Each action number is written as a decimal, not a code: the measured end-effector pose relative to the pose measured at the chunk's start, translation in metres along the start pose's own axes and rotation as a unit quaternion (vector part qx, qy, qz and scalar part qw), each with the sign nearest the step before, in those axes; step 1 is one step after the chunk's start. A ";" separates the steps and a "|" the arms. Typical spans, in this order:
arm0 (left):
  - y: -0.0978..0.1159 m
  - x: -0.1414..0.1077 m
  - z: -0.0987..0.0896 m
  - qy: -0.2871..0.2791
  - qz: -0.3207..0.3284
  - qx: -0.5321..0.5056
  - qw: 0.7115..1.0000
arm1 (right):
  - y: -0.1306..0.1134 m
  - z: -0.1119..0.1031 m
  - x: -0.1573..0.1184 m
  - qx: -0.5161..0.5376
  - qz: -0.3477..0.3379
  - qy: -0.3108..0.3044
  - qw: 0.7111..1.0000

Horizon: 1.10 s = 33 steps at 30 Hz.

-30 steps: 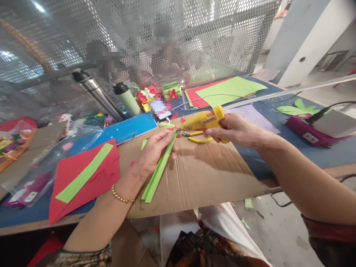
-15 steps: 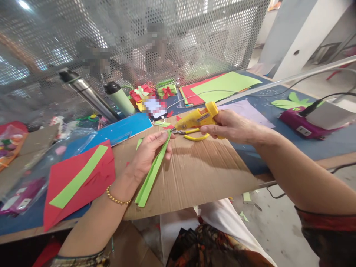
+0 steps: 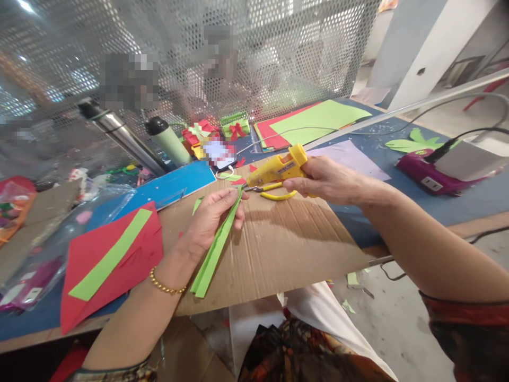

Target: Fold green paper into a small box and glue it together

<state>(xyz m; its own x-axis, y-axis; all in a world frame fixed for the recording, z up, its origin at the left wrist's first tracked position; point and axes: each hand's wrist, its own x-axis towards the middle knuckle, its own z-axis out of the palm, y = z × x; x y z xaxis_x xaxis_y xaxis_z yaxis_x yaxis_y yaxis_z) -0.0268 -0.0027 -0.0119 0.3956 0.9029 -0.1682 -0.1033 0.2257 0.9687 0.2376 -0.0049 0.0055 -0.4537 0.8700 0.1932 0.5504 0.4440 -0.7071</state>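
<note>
My left hand (image 3: 217, 215) pinches a folded green paper strip (image 3: 217, 249) near its upper end; the strip slants down over a cardboard sheet (image 3: 286, 254). A yellow glue gun (image 3: 278, 167) is gripped in my right hand (image 3: 328, 180), its nozzle at the strip's top end beside my left fingertips. Whether the nozzle touches the paper I cannot tell. Just below the gun lie yellow-handled pliers or scissors (image 3: 278, 195), partly covered. To the left, another green strip (image 3: 113, 254) rests on red paper (image 3: 81, 254).
A blue board (image 3: 159, 187), a steel flask (image 3: 123, 138) and a green bottle (image 3: 173, 142) stand or lie at the back left. Behind are a phone (image 3: 218, 154) and stacked coloured sheets (image 3: 318, 124). A purple power strip (image 3: 427, 172) with cables sits right. A perforated metal screen (image 3: 278, 58) bounds the table.
The view has shifted slightly. Both hands keep nearly the same pose, with the glue gun's nozzle still at the strip's upper end.
</note>
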 end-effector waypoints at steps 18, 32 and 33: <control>0.000 0.001 -0.001 -0.004 -0.001 -0.008 1.000 | -0.010 0.000 -0.001 -0.060 -0.002 0.004 0.998; -0.001 0.001 0.000 0.003 0.000 -0.012 1.000 | 0.002 0.002 0.000 -0.069 0.011 0.038 0.997; -0.002 0.001 0.000 0.003 0.002 -0.013 1.000 | 0.001 0.002 0.000 -0.070 0.011 0.037 0.997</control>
<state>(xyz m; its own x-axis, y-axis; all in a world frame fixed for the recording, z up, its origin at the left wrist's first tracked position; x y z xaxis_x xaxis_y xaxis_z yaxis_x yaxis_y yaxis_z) -0.0260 -0.0027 -0.0135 0.3900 0.9056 -0.1664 -0.1285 0.2325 0.9641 0.2365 -0.0045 0.0031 -0.3902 0.8910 0.2321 0.6548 0.4458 -0.6103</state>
